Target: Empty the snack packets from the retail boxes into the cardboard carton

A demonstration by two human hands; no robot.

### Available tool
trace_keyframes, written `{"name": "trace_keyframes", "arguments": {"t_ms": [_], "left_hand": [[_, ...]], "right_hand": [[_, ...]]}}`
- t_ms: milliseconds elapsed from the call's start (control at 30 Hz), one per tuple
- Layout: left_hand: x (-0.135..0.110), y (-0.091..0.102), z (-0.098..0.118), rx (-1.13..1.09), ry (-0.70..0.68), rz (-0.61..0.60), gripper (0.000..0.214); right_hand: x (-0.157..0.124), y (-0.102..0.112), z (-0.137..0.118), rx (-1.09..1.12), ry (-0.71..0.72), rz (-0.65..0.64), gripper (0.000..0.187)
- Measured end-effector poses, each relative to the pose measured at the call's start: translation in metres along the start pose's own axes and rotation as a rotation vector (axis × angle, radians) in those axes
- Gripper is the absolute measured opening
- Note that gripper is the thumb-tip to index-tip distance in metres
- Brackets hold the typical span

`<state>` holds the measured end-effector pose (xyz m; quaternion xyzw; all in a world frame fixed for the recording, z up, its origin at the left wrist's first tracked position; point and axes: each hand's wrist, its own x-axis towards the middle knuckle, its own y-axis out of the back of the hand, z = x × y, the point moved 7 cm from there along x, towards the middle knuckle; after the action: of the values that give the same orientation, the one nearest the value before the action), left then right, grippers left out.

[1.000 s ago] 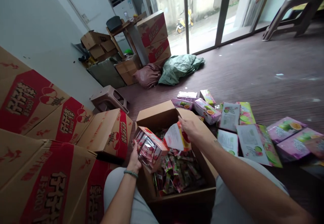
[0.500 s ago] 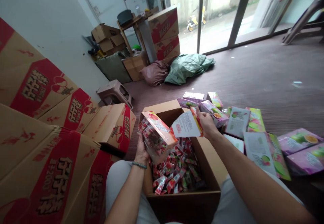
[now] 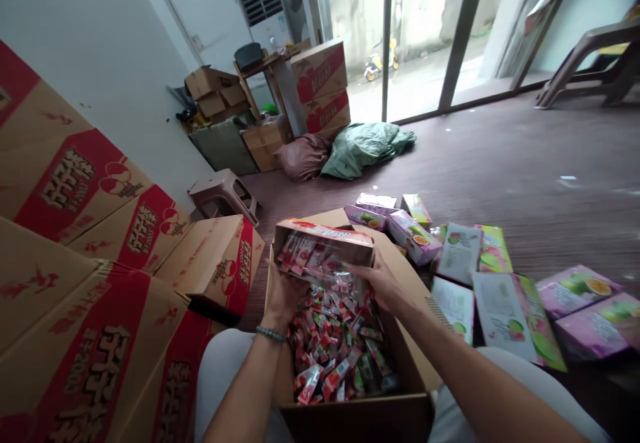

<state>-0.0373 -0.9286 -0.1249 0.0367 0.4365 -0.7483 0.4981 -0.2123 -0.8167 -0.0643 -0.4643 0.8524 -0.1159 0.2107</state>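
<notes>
Both of my hands grip a small candy box with a red-and-orange printed side and clear plastic (image 3: 325, 233). It is tilted above a big open carton (image 3: 357, 408), its open side facing me, and small wrapped packets show inside it. My left hand (image 3: 285, 296) supports the box from the left and below, its fingers partly hidden. On the other end, my right hand (image 3: 383, 279) wraps the right edge with fingers under the plastic. Below, a heap of small red and green candy packets (image 3: 335, 343) fills much of the carton, which stands between my knees.
Purple fruit-printed boxes (image 3: 415, 236) and green-and-white boxes (image 3: 505, 316) lie on the floor to the right. Red-and-brown cartons (image 3: 55, 176) are stacked at left. A plastic stool (image 3: 225, 189), a green sack (image 3: 367, 149) and a brown sack (image 3: 305, 156) are farther off.
My right hand has let go of the white-and-orange card piece, now out of sight, and moved left onto the candy box. The box has turned so its open side faces me.
</notes>
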Motion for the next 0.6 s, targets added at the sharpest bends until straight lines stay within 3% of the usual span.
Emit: {"name": "trace_keyframes", "arguments": {"t_ms": [100, 267, 367, 500, 600], "left_hand": [[0.0, 0.014, 0.027, 0.022, -0.079, 0.058, 0.07], [-0.007, -0.002, 0.066, 0.058, -0.345, -0.068, 0.055], [-0.01, -0.007, 0.076, 0.095, -0.394, -0.081, 0.056], [-0.014, -0.011, 0.058, 0.133, -0.285, -0.095, 0.058], [-0.019, -0.001, 0.014, 0.332, -0.073, 0.019, 0.055]], "right_hand": [[-0.001, 0.001, 0.0, -0.02, -0.047, -0.084, 0.085], [0.002, 0.006, 0.017, -0.072, -0.101, -0.091, 0.07], [0.004, 0.006, 0.016, -0.117, -0.077, -0.099, 0.067], [0.0, 0.011, -0.014, -0.078, 0.099, -0.082, 0.077], [-0.021, 0.045, -0.058, -0.166, 0.365, 0.155, 0.082]]}}
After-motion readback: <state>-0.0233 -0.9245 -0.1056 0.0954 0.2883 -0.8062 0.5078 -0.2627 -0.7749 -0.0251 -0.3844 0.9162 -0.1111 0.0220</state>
